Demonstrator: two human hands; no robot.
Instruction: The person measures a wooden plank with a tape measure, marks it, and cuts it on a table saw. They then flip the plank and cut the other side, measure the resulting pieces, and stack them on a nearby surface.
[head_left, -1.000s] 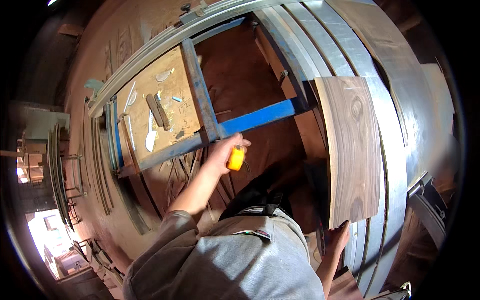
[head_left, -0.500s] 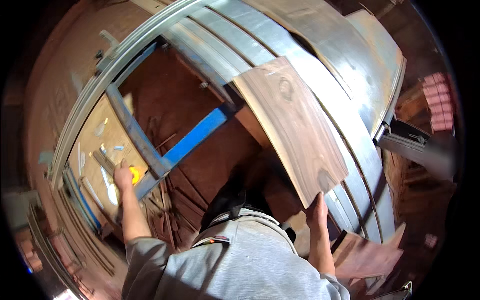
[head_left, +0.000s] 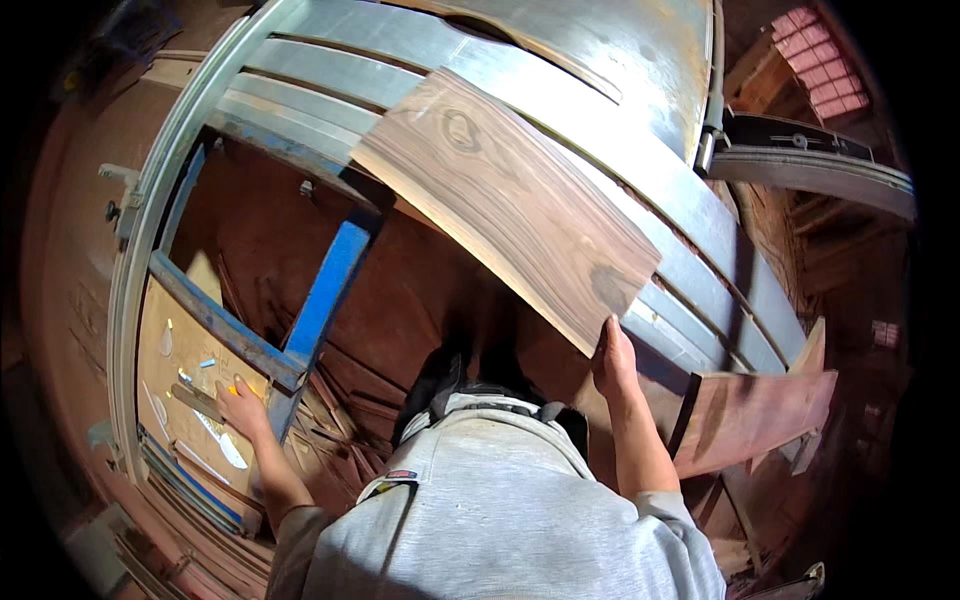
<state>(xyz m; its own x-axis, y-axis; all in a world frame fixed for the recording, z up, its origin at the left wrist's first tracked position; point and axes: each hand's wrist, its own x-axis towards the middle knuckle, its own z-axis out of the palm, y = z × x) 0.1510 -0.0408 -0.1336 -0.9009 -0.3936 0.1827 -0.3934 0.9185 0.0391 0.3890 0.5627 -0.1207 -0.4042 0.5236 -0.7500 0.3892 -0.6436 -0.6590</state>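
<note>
While the right hand pinches its near end, the long brown board points ahead and left.
The left hand, well away from the board, is at a small yellow thing; I cannot tell if it grips it. Farther off, the board slants over the silver counter.

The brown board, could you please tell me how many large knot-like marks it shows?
2 on the brown board: a ring-shaped mark near its upper left end, and a dark patch near its lower right end. Any on its underside are hidden.
</note>
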